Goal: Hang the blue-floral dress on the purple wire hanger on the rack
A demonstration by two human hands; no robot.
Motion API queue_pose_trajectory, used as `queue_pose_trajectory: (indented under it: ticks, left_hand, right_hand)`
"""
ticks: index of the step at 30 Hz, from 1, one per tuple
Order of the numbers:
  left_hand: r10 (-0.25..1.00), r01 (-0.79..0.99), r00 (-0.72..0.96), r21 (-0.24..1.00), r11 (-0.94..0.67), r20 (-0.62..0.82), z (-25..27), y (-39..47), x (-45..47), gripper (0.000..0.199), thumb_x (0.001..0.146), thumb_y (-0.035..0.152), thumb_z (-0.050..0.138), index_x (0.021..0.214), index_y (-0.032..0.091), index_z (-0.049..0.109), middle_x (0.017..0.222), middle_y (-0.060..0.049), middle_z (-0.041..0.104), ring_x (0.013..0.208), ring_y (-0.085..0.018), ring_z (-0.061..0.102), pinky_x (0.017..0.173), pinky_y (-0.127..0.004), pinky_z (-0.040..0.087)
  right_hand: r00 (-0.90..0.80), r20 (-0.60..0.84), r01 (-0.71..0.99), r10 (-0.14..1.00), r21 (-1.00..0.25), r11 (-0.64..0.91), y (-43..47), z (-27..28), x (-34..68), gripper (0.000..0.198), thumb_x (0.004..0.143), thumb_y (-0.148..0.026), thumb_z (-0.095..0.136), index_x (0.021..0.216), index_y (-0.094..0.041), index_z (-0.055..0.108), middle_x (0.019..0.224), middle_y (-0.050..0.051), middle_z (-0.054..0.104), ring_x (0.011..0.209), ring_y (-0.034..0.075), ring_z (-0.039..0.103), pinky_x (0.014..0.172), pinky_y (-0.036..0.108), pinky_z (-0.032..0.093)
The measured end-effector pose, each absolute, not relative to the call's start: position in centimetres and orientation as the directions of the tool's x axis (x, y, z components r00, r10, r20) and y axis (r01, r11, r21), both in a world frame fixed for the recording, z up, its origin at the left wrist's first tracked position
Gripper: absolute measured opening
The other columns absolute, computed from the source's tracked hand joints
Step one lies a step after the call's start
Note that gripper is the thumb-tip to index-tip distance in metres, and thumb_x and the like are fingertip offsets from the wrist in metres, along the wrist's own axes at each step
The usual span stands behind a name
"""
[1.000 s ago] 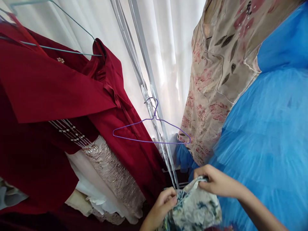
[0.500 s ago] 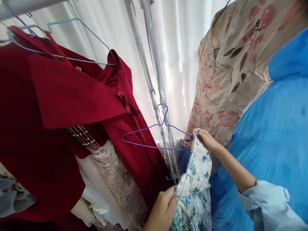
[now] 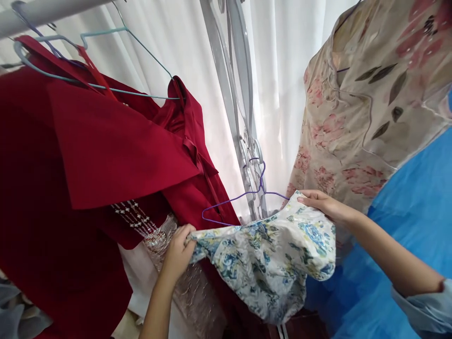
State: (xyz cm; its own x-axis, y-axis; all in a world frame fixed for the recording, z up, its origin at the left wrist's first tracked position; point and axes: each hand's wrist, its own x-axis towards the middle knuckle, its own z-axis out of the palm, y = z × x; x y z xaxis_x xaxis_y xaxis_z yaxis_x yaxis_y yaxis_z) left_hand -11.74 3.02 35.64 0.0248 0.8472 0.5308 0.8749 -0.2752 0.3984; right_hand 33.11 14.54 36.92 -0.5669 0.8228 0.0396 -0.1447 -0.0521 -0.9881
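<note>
A white garment with blue and yellow floral print (image 3: 261, 254) is stretched sideways between my two hands. My left hand (image 3: 180, 247) pinches its left upper end. On the other side, my right hand (image 3: 321, 202) grips the raised right corner, thumb on the front. Behind the garment's top edge hangs a purple wire hanger (image 3: 231, 197), hooked on the grey metal stand (image 3: 247, 94). Its right end runs behind the cloth near my right hand, so I cannot tell whether the cloth is on it. The lower bar is mostly covered by the garment.
Dark red clothing (image 3: 120, 146) on a teal hanger (image 3: 148, 52) fills the left side, under a white rail (image 3: 63, 13). A beige floral dress (image 3: 339, 127) and a blue tulle dress (image 3: 399, 226) hang at right. White curtain (image 3: 183, 37) stands behind.
My left hand has moved up and to the left, spreading the floral garment out wide. Before, it hung narrow and bunched. My right hand keeps its hold on the corner. The view has shifted slightly.
</note>
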Motion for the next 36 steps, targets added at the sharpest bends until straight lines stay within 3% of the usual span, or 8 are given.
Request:
queue_pose_trajectory:
  ticks: [5, 8, 11, 18, 23, 27, 30, 36]
  left_hand:
    - [0.788, 0.882, -0.079, 0.412, -0.230, 0.610, 37.1, 9.6, -11.0, 0.015, 0.080, 0.013, 0.044, 0.090, 0.021, 0.051, 0.095, -0.006, 0.057, 0.095, -0.025, 0.055, 0.087, -0.037, 0.043]
    - [0.789, 0.725, -0.221, 0.638, -0.260, 0.573, 38.2, 10.9, -8.8, 0.032, 0.085, 0.027, 0.054, 0.117, 0.022, 0.051, 0.111, -0.009, 0.059, 0.104, -0.025, 0.058, 0.091, -0.037, 0.046]
    - [0.866, 0.524, -0.179, 0.790, -0.317, 0.466, 39.1, 10.0, -6.1, 0.044, 0.090, 0.042, 0.057, 0.128, 0.022, 0.048, 0.116, -0.009, 0.063, 0.106, -0.023, 0.062, 0.090, -0.033, 0.048]
    - [0.823, 0.797, 0.071, 0.465, -0.386, 0.563, 41.7, 8.5, -1.2, 0.025, 0.091, 0.032, 0.057, 0.113, 0.022, 0.063, 0.109, -0.006, 0.069, 0.101, -0.025, 0.064, 0.090, -0.034, 0.047]
    - [0.731, 0.828, 0.228, 0.267, -0.493, 0.644, 44.0, 8.6, 3.5, 0.025, 0.095, 0.023, 0.050, 0.116, 0.022, 0.063, 0.113, -0.007, 0.069, 0.105, -0.024, 0.063, 0.090, -0.033, 0.045]
    - [0.698, 0.718, 0.308, 0.323, -0.616, 0.647, 41.3, 8.2, 5.8, 0.022, 0.096, 0.025, 0.051, 0.112, 0.022, 0.065, 0.112, -0.007, 0.067, 0.104, -0.021, 0.062, 0.091, -0.031, 0.045]
    - [0.684, 0.608, 0.215, 0.452, -0.652, 0.697, 36.6, 8.0, 6.3, 0.021, 0.092, 0.040, 0.060, 0.095, 0.021, 0.068, 0.096, -0.007, 0.068, 0.095, -0.022, 0.062, 0.091, -0.033, 0.044]
    - [0.665, 0.497, -0.137, 0.632, -0.595, 0.734, 30.9, 8.0, 9.0, 0.046, 0.099, 0.055, 0.034, 0.086, 0.018, 0.058, 0.090, -0.010, 0.061, 0.092, -0.023, 0.061, 0.088, -0.037, 0.047]
  right_hand:
    - [-0.573, 0.040, -0.142, 0.818, -0.989, -0.051, 14.5, 37.8, 33.5, 0.031, 0.085, -0.041, 0.072, 0.104, -0.016, 0.071, 0.092, 0.009, 0.077, 0.075, 0.020, 0.073, 0.064, 0.025, 0.057]
    - [-0.580, 0.054, -0.175, 0.813, -0.983, -0.060, 14.5, 37.8, 33.5, 0.030, 0.085, -0.039, 0.073, 0.103, -0.015, 0.072, 0.091, 0.009, 0.077, 0.076, 0.019, 0.073, 0.068, 0.025, 0.057]
    - [-0.567, 0.042, -0.178, 0.823, -0.981, -0.072, 14.3, 37.5, 33.4, 0.032, 0.084, -0.041, 0.073, 0.099, -0.013, 0.073, 0.086, 0.008, 0.076, 0.072, 0.018, 0.071, 0.066, 0.025, 0.057]
    - [-0.502, 0.095, -0.245, 0.860, -0.969, -0.036, 13.8, 38.9, 33.6, 0.032, 0.080, -0.041, 0.077, 0.094, -0.012, 0.076, 0.080, 0.010, 0.077, 0.069, 0.021, 0.073, 0.063, 0.027, 0.057]
    - [-0.454, 0.044, -0.265, 0.890, -0.960, -0.088, 13.5, 39.0, 35.9, 0.027, 0.079, -0.038, 0.078, 0.088, -0.013, 0.077, 0.076, 0.010, 0.077, 0.065, 0.019, 0.072, 0.061, 0.024, 0.056]
    - [-0.515, -0.079, -0.253, 0.853, -0.937, -0.240, 10.5, 34.7, 38.3, 0.023, 0.076, -0.038, 0.080, 0.081, -0.016, 0.074, 0.078, 0.008, 0.077, 0.066, 0.019, 0.071, 0.063, 0.026, 0.056]
    - [-0.672, -0.103, -0.176, 0.734, -0.940, -0.293, 6.4, 31.0, 37.9, 0.032, 0.070, -0.044, 0.083, 0.080, -0.015, 0.074, 0.072, 0.005, 0.073, 0.061, 0.017, 0.067, 0.060, 0.025, 0.052]
    - [-0.745, 0.132, -0.108, 0.654, -0.991, 0.077, -0.6, 31.9, 32.6, 0.043, 0.093, -0.056, 0.055, 0.095, -0.017, 0.075, 0.086, 0.005, 0.073, 0.084, 0.022, 0.065, 0.083, 0.032, 0.050]
